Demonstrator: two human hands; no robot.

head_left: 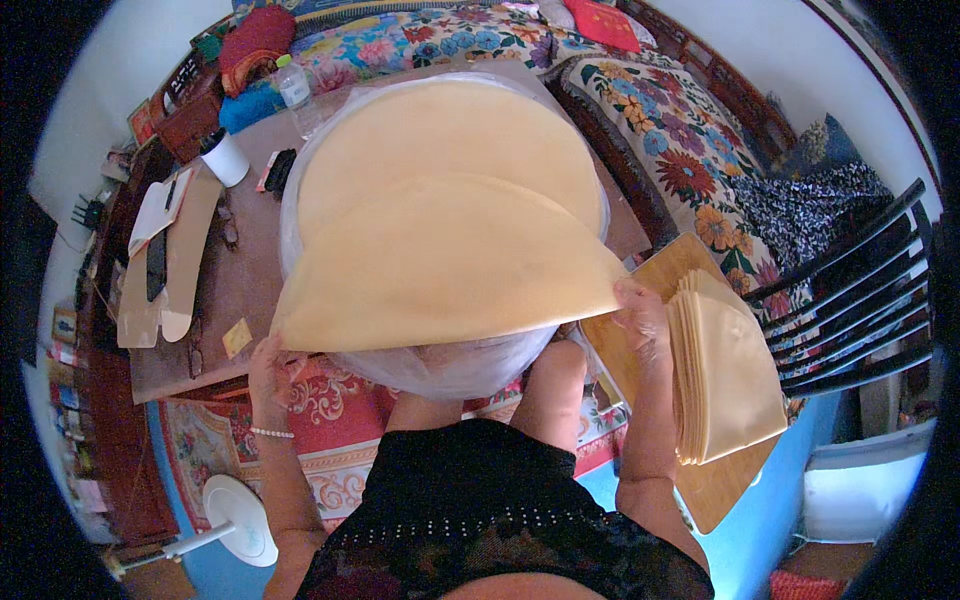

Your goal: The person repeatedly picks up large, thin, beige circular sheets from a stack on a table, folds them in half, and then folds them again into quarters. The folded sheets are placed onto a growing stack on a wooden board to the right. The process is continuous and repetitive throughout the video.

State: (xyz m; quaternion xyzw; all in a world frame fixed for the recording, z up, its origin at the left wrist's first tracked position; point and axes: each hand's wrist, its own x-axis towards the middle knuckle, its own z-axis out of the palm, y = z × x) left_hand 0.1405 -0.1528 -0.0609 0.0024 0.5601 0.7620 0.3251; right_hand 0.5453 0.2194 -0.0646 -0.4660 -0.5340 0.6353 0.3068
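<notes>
Both my hands hold a large, thin, pale-yellow round sheet (450, 262), which appears folded into a half-moon with its straight edge towards me. My left hand (271, 371) grips its left corner, and my right hand (643, 315) pinches the right one. Beneath it lies a wide yellow round sheet (450, 124), perhaps the top of a stack, on clear plastic film (457, 367) that hangs over the table's front edge. Close beside my right forearm, several folded yellow sheets (727, 367) form a wedge-shaped pile on a wooden board (694, 259).
On the brown table (255, 292) are a plastic bottle (298, 97), a white cup (225, 159), eyeglasses (227, 225), and cardboard (142, 300) under a notebook (154, 214). A black slatted chair (855, 300) stands right. A white round-based stand (238, 521) is low left. Floral bedding (675, 135) lies behind.
</notes>
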